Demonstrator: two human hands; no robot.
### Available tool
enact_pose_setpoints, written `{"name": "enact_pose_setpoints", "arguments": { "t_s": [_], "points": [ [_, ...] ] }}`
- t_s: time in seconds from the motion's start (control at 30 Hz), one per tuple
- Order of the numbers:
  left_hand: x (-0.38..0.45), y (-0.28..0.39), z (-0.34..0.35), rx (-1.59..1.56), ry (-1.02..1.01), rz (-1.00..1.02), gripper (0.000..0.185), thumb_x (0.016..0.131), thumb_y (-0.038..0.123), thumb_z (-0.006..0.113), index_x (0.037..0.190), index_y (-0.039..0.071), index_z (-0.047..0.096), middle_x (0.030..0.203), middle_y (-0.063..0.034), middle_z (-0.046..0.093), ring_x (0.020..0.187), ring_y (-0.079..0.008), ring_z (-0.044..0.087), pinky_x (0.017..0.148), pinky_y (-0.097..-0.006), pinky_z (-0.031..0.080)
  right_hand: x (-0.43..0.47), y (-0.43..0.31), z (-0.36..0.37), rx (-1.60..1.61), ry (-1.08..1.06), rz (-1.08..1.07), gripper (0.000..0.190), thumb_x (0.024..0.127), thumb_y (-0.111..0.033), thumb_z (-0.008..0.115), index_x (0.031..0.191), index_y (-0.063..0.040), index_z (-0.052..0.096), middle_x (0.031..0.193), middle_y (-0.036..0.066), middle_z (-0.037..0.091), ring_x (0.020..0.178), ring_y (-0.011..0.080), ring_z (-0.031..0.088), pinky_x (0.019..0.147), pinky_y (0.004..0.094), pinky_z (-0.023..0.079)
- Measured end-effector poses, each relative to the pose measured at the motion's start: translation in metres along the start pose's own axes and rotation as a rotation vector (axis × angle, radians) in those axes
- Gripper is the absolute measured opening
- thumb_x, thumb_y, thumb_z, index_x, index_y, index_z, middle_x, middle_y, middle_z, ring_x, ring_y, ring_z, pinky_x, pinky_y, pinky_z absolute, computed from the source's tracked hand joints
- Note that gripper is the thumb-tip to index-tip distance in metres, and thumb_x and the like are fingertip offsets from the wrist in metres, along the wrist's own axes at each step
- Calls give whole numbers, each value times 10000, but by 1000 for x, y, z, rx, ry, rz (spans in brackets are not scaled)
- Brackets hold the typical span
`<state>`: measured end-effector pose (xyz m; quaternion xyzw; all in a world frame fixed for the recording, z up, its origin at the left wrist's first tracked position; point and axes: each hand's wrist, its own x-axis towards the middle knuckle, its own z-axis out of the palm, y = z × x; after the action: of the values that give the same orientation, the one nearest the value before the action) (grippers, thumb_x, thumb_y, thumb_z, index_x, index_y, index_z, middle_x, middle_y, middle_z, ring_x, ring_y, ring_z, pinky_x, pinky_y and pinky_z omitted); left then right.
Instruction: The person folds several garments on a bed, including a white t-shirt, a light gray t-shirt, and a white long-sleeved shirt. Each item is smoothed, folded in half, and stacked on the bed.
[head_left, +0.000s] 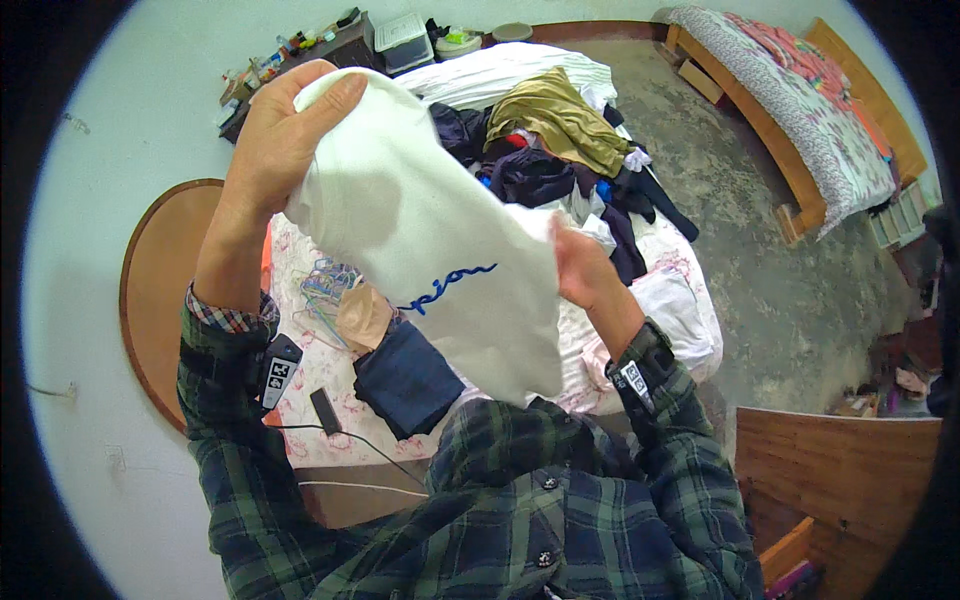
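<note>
A white garment (420, 202) with blue script lettering hangs stretched between my two hands, above the bed. My left hand (289, 135) pinches its upper left corner, thumb lying over the cloth. On the other side my right hand (589, 266) grips the garment's edge, lower than the left; its fingertips are partly hidden and blurred. Below the cloth, a folded dark navy garment (409, 379) lies on the floral bedsheet (322, 450). Beside that are a folded tan cloth (364, 319) and a tangle of wire hangers (319, 289).
A heap of dark clothes (532, 176) with an olive garment (559, 112) covers the bed's far part. White folded cloth (675, 315) lies at the right edge. A black phone-like object (325, 411) and a cable (367, 442) are near me. Another bed (817, 127) stands far right.
</note>
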<state>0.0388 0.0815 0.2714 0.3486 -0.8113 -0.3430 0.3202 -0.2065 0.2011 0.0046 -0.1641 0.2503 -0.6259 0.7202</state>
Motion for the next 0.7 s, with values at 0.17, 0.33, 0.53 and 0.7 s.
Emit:
{"name": "enact_pose_setpoints", "arguments": {
  "t_s": [0.17,0.33,0.53,0.7],
  "points": [
    [-14,-12,-14,75,-38,-82,334,911,372,685,1019,56,683,832,-32,664,723,-120,629,658,-267,493,9,13,4,-563,220,-45,802,887,-122,726,1524,8,255,1224,182,602,1008,207,651,867,319,527],
    [-39,-13,-26,-21,11,-132,372,890,347,703,1111,52,655,953,-69,661,855,-145,646,730,-279,521,5,2,22,-416,-186,-93,628,917,-210,694,1475,-77,436,1308,120,586,1164,195,580,953,345,491],
    [-57,-5,-31,-223,-59,-199,325,903,286,690,1146,75,649,1001,-84,679,896,-169,676,754,-296,563,8,9,53,-1513,-189,-498,491,805,-214,758,1247,-49,622,1049,186,642,998,316,618,914,376,483],
    [-65,3,-54,-357,-89,-162,488,908,363,680,1314,119,561,1107,-96,675,901,-171,691,782,-342,582,8,-1,61,-1687,-356,-344,339,799,-74,717,1134,-63,669,943,166,636,915,343,618,828,382,488]
  ]
}}
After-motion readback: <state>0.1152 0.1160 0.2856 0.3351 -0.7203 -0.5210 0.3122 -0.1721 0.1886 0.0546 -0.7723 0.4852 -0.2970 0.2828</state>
